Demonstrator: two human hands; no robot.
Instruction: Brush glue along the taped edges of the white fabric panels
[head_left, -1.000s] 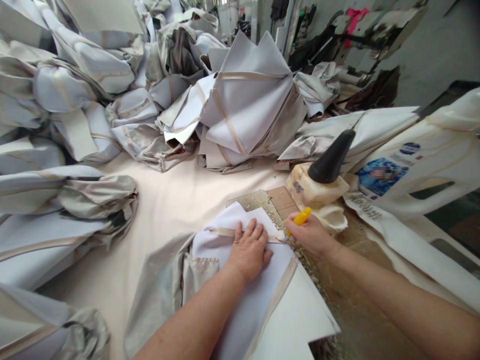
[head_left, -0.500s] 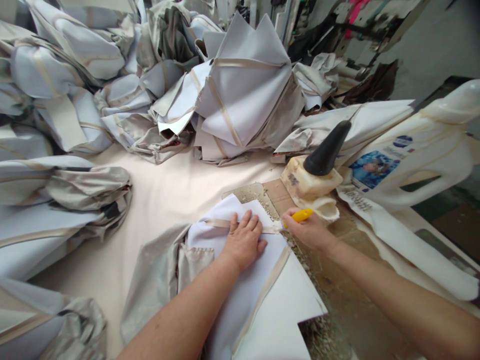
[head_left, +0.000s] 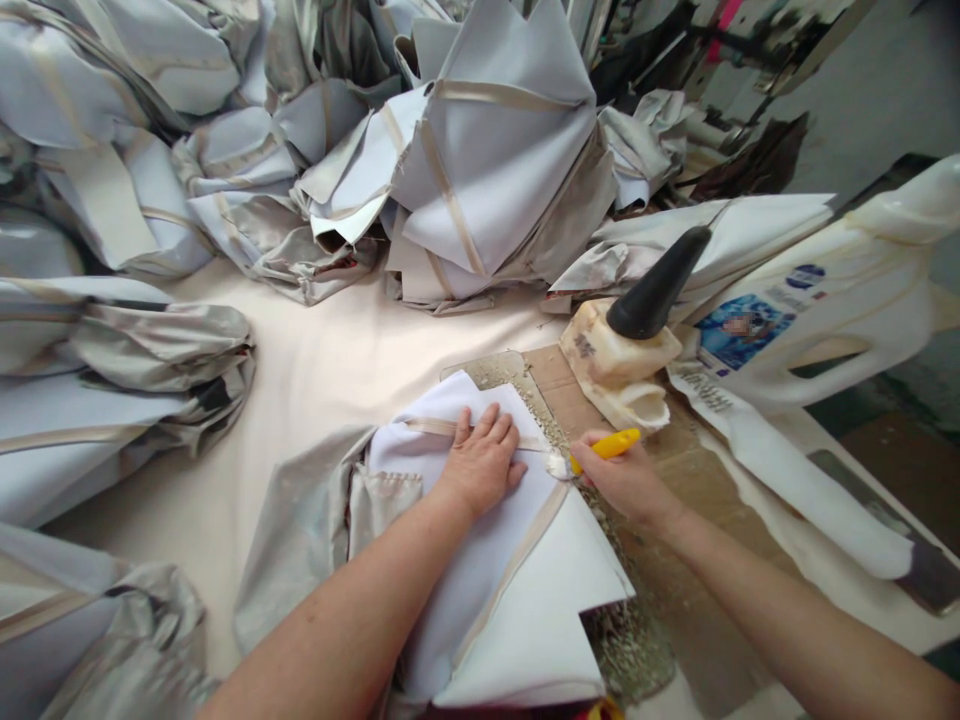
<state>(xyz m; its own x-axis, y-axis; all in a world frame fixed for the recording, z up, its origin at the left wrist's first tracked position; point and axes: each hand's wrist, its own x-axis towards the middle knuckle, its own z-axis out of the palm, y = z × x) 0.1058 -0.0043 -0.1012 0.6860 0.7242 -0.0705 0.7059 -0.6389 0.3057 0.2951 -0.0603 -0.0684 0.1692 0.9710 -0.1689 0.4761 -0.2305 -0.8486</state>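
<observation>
My left hand (head_left: 482,462) lies flat with fingers spread on a white fabric piece (head_left: 480,550) that has beige tape seams and grey cloth along its left side. In my right hand (head_left: 619,478) is a brush with a yellow handle (head_left: 613,444). Its white bristles (head_left: 559,466) touch the right edge of the fabric, close to where a tape seam ends. Below that, a stiff white panel (head_left: 544,620) of the same piece reaches over a board (head_left: 630,650) crusted with dried bits.
A cream glue container (head_left: 596,350) with a black cone (head_left: 660,285) stands beyond my right hand. Right of it leans a large white jug (head_left: 847,300). Similar sewn pieces (head_left: 495,170) are heaped at the back and left. Cardboard (head_left: 705,540) lies under my right arm.
My right hand has moved the brush slightly down along the fabric's edge, and the bristles now show more. My left hand stays pressed on the fabric. The view has shifted a little.
</observation>
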